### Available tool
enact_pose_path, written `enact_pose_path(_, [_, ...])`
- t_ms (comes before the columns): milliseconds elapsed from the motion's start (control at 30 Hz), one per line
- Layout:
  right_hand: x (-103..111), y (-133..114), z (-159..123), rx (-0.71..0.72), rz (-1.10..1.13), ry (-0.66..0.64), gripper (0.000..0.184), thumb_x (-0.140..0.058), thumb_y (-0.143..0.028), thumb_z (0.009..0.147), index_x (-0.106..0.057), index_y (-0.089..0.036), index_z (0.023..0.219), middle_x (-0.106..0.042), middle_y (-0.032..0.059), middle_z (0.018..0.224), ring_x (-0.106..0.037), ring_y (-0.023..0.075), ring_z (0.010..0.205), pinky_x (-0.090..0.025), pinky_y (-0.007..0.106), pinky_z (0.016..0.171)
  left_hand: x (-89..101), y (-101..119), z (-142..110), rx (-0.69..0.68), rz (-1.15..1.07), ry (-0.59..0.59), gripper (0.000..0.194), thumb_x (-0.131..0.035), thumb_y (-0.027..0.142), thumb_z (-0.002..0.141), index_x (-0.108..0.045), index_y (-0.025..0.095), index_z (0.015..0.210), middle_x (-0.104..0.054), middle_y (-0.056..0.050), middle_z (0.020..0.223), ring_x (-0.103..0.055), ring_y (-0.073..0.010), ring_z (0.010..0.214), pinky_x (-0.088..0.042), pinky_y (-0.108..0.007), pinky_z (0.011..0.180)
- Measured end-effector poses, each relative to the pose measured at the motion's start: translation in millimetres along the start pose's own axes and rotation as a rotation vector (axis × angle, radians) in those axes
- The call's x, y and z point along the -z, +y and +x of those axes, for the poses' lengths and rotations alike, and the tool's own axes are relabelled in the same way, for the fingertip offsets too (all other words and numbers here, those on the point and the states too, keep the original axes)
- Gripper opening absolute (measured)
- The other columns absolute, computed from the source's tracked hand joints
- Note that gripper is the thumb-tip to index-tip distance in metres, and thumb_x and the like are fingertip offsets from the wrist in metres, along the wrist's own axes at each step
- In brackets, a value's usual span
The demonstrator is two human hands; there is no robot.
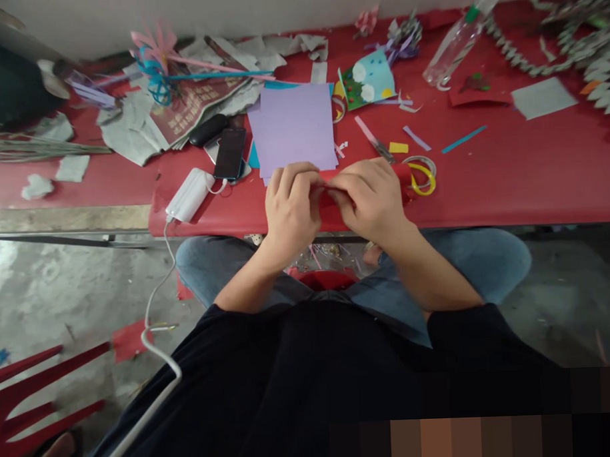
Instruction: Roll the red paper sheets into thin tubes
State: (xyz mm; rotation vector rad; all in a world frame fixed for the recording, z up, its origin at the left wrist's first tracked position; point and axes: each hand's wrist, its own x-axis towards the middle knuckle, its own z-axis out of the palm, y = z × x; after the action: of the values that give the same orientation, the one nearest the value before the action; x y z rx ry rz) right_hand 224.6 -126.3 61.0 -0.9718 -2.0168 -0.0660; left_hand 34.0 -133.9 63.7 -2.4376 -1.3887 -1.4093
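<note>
My left hand (293,205) and my right hand (368,196) meet over the front edge of the red table, both closed in a pinch with fingertips almost touching. Between them shows a bit of bright red paper (332,175), mostly hidden by the fingers. Just beyond my hands lies a stack of purple paper sheets (296,129), with blue sheets under it. Yellow-handled scissors (424,179) rest right of my right hand. A small cutter or blade tool (382,150) lies just past that hand's knuckles.
Left of the paper are a black phone (230,153), a white power bank (190,194) with a cable, and crumpled newspaper (131,124). A clear bottle (453,53), a patterned card (367,80) and paper scraps lie farther back. A red chair (21,398) stands at lower left.
</note>
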Motion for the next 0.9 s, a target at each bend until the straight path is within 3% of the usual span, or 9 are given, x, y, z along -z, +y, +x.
enact_pose_path(167, [-3, 5, -2, 0.091, -0.107, 0.018, 0.018, -0.053, -0.025, 0.110, -0.070, -0.030, 0.114, -0.073, 0.0011, 0.102, -0.063, 0.0196, 0.091, -0.042, 0.042, 0.088, 10.1, -1, 8, 0.128, -0.214, -0.159, 0.017, -0.056, 0.007, 0.099, -0.058, 0.023, 0.104, -0.070, -0.009, 0.130, -0.065, -0.0231, 0.122, -0.052, -0.043, 0.107])
enact_pose_path(300, [-4, 9, -5, 0.090, -0.119, -0.020, 0.016, -0.056, -0.027, 0.110, -0.071, -0.030, 0.111, -0.073, 0.0011, 0.104, -0.063, 0.0189, 0.091, -0.042, 0.042, 0.088, 17.3, -6, 14, 0.204, -0.400, -0.314, 0.014, -0.057, 0.008, 0.099, -0.058, 0.022, 0.100, -0.074, -0.007, 0.123, -0.070, -0.0181, 0.114, -0.054, -0.036, 0.102])
enact_pose_path(400, [-5, 11, -5, 0.083, -0.150, -0.007, 0.019, -0.054, -0.029, 0.110, -0.073, -0.030, 0.109, -0.074, 0.0014, 0.105, -0.063, 0.0191, 0.091, -0.044, 0.042, 0.087, 18.7, -6, 14, 0.173, -0.383, -0.256, 0.010, -0.061, 0.013, 0.102, -0.062, 0.022, 0.101, -0.076, -0.006, 0.118, -0.071, -0.0180, 0.111, -0.054, -0.036, 0.102])
enact_pose_path(533, [-3, 11, -3, 0.118, -0.233, 0.064, 0.024, -0.050, -0.029, 0.111, -0.074, -0.029, 0.108, -0.075, 0.0019, 0.102, -0.062, 0.0189, 0.088, -0.045, 0.041, 0.086, 16.1, -5, 11, 0.014, -0.166, -0.129, 0.001, -0.066, 0.024, 0.106, -0.066, 0.024, 0.105, -0.078, -0.005, 0.119, -0.069, -0.0221, 0.115, -0.050, -0.043, 0.106])
enact_pose_path(633, [-3, 10, -3, 0.141, -0.243, 0.086, 0.026, -0.047, -0.024, 0.111, -0.073, -0.027, 0.108, -0.075, 0.0025, 0.101, -0.062, 0.0190, 0.088, -0.044, 0.041, 0.087, 12.9, -7, 8, -0.076, -0.039, -0.087, 0.004, -0.062, 0.025, 0.109, -0.066, 0.026, 0.110, -0.078, -0.004, 0.123, -0.068, -0.0240, 0.117, -0.046, -0.046, 0.107])
enact_pose_path(767, [-7, 10, -7, 0.049, -0.168, 0.059, 0.027, -0.045, -0.032, 0.113, -0.073, -0.029, 0.111, -0.074, 0.0033, 0.104, -0.063, 0.0212, 0.090, -0.042, 0.044, 0.089, 9.3, -12, 4, -0.134, 0.051, -0.089, 0.013, -0.054, 0.021, 0.111, -0.063, 0.028, 0.118, -0.076, -0.005, 0.132, -0.067, -0.0262, 0.127, -0.041, -0.051, 0.113])
enact_pose_path(900, [-6, 8, -6, 0.021, -0.101, 0.074, 0.024, -0.047, -0.036, 0.114, -0.070, -0.027, 0.110, -0.073, 0.0047, 0.103, -0.065, 0.0224, 0.093, -0.043, 0.044, 0.091, 7.9, -16, 5, -0.218, 0.072, -0.053, 0.017, -0.055, 0.020, 0.111, -0.062, 0.031, 0.121, -0.077, -0.002, 0.132, -0.069, -0.0255, 0.125, -0.043, -0.052, 0.110])
